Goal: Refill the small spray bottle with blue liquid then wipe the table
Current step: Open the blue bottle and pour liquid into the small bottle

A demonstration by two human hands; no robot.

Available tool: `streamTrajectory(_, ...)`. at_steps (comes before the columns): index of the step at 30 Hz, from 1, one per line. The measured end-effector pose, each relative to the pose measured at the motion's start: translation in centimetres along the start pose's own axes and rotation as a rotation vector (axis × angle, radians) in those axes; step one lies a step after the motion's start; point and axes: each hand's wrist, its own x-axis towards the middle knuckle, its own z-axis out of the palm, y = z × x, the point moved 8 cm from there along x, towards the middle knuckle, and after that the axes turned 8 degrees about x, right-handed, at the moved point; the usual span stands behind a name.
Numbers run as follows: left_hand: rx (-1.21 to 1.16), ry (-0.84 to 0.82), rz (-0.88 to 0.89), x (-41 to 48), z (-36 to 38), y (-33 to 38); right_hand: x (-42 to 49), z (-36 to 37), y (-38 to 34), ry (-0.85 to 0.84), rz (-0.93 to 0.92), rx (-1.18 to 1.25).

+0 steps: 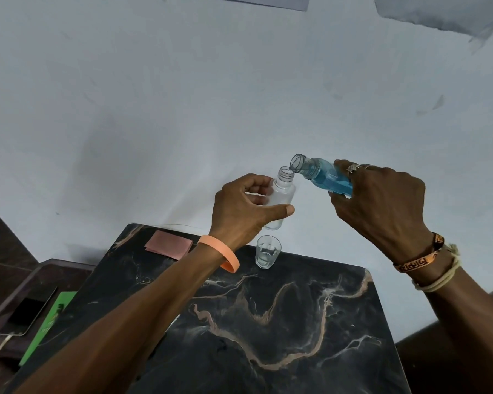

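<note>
My left hand [244, 207] holds the small clear spray bottle [282, 191] upright above the table, its cap off and neck open. My right hand [382, 200] grips a larger clear bottle of blue liquid [322, 176], tipped to the left so its open mouth sits just over the small bottle's neck. Blue liquid fills the lower part of the tilted bottle; a thin stream at the mouth is hard to make out. A folded pink cloth [168, 243] lies at the far left corner of the dark marble-patterned table [268, 322].
A small clear glass [268, 251] stands on the table's far edge, right under the bottles. To the left, a lower surface holds a phone [30, 311] with a cable and a green card [50, 322]. A pale wall rises behind the table.
</note>
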Motion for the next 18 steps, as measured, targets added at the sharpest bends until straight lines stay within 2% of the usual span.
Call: streamTrajectory(18,-0.029,0.003,-0.018,-0.23,0.15,-0.15,-0.02,-0.46,-0.15,-0.012,0.005,-0.027)
